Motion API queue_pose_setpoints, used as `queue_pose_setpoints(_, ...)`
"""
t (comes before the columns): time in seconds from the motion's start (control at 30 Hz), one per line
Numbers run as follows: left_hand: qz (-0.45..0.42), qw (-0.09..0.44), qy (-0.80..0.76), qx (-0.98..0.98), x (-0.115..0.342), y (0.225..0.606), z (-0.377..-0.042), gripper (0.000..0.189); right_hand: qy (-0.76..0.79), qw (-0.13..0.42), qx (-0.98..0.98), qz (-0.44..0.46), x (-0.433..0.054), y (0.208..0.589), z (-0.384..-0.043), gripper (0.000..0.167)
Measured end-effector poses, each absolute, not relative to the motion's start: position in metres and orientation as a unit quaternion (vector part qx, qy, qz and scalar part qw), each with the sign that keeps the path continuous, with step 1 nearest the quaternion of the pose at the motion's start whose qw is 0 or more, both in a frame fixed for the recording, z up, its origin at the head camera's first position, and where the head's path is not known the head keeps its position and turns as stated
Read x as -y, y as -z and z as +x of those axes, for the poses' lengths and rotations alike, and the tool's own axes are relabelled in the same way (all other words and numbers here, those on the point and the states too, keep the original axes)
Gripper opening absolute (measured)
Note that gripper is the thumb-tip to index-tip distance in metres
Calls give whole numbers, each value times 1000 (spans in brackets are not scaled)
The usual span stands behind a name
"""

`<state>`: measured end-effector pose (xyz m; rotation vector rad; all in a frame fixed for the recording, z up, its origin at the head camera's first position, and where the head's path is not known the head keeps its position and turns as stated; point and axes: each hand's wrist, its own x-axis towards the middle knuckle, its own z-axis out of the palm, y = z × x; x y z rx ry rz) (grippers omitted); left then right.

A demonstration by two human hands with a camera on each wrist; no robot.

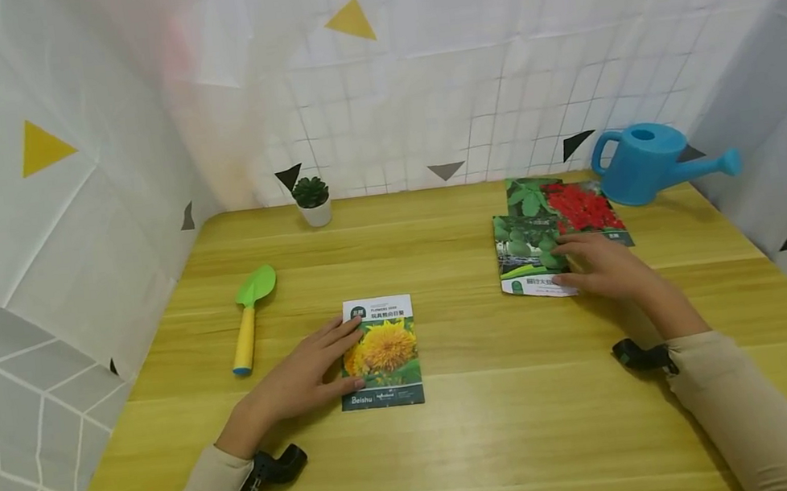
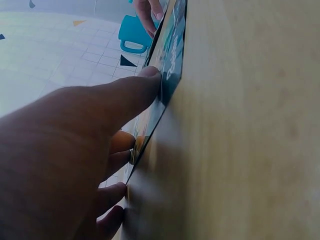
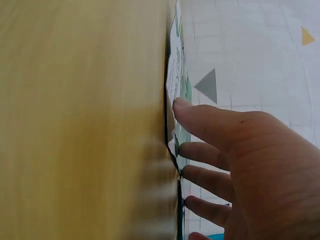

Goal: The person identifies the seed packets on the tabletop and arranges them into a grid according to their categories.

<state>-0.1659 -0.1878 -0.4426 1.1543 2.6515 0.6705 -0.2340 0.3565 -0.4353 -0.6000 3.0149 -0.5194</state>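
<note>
A seed packet with a yellow flower picture (image 1: 390, 347) lies in front of my left hand (image 1: 299, 374). The fingers of that hand stretch over its left side, the thumb lower down; in the left wrist view the thumb (image 2: 135, 92) touches the packet's face (image 2: 172, 60). Toward the back right, my right hand (image 1: 604, 270) rests fingertips and thumb on the right edge of a seed packet with round green fruit (image 1: 524, 243). The right wrist view shows the thumb (image 3: 200, 117) on this packet's white strip (image 3: 173, 70), fingers fairly straight.
Behind the green-fruit packet lie a red-flower packet (image 1: 586, 207) and a green-leaf packet (image 1: 529, 191), partly covered. A blue watering can (image 1: 639, 165) stands at the back right. A toy trowel (image 1: 248, 327) lies left, and a small potted succulent (image 1: 314, 206) stands at the back.
</note>
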Motion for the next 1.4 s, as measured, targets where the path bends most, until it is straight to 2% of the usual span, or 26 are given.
queue_pose_setpoints(0.27, 382, 86, -224, -892, 187, 443, -165, 77, 150, -9, -966, -209, -344, 437, -239, 56)
queue_pose_setpoints(0.83, 393, 80, -230, -887, 185, 441, -166, 76, 177, 5, -964, -198, -306, 436, -262, 61)
queue_pose_setpoints(1.4, 393, 77, -221, -889, 185, 443, -165, 75, 188, -22, -952, -242, -281, 448, -284, 53)
